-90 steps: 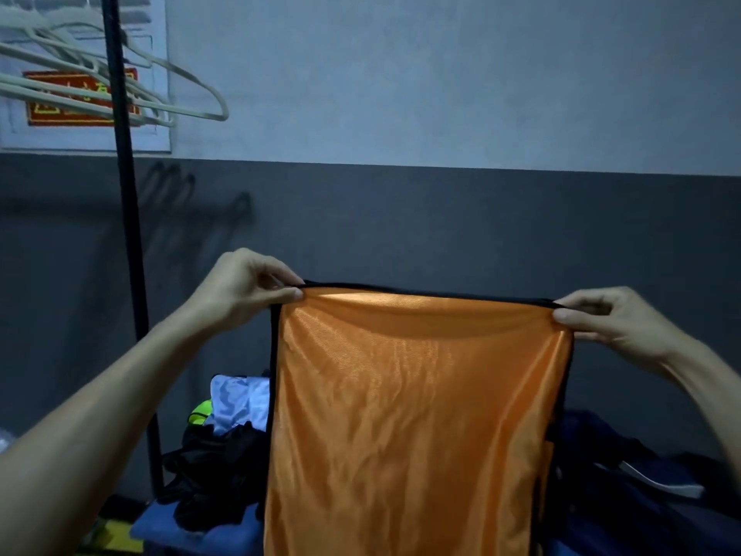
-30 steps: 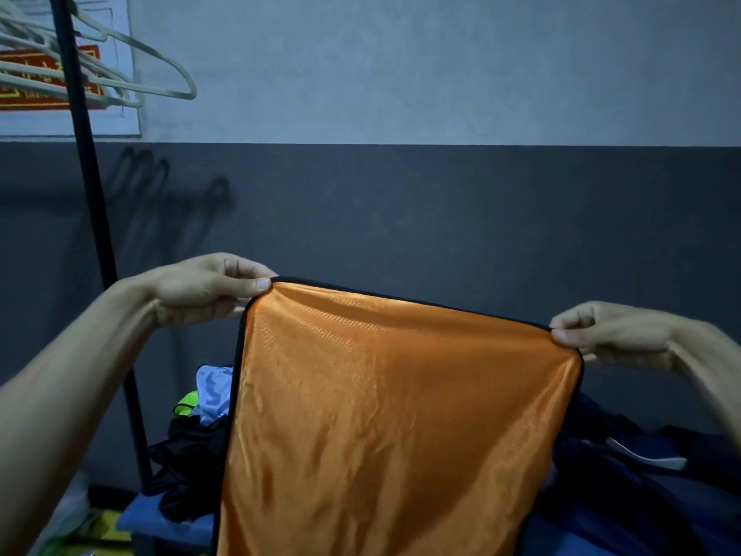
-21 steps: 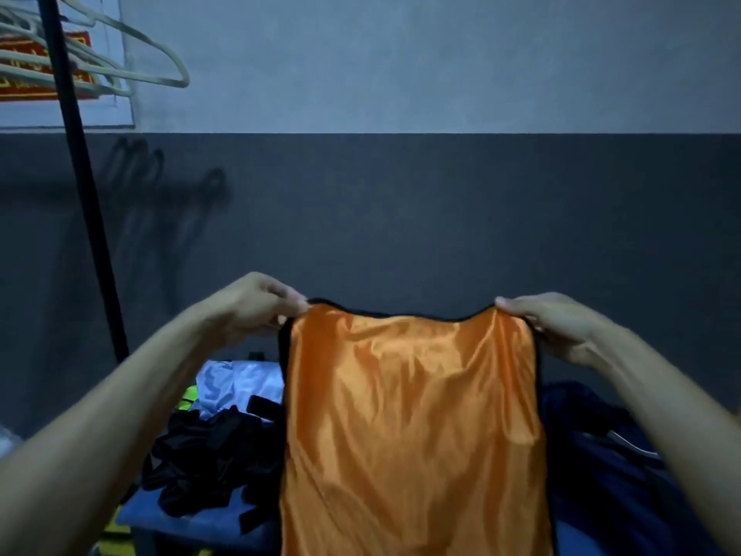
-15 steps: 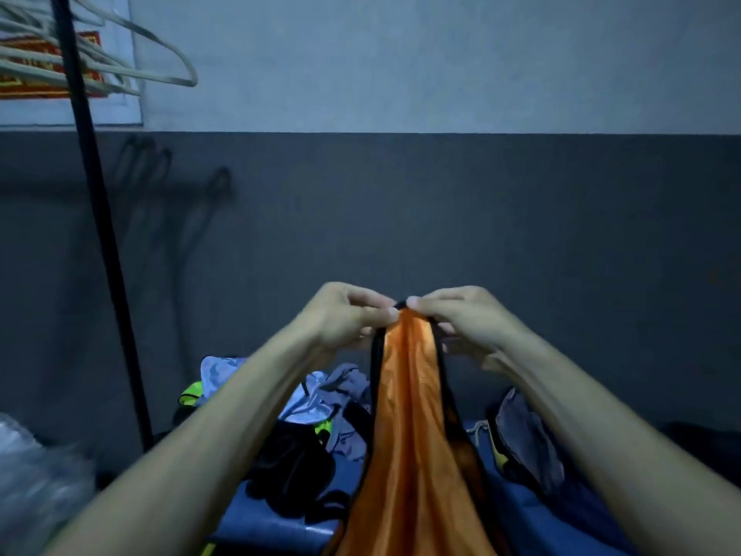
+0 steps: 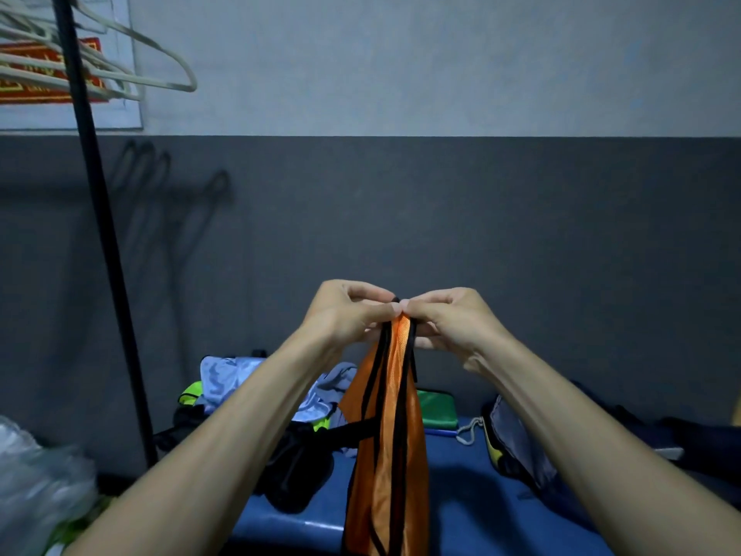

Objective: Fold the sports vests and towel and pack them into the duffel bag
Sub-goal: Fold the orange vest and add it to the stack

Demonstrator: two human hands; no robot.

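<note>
Up top, both hands (image 5: 401,315) pinch folded orange vest (image 5: 387,447).

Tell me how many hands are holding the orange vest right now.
2. The left hand and right hand meet at the top of the orange vest, each pinching its upper edge; the vest hangs down between the forearms.

hands (image 5: 401,315) together, pinching folded orange vest (image 5: 387,455)

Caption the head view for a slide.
Both hands, left hand and right hand, pinch the folded orange vest together.
</note>
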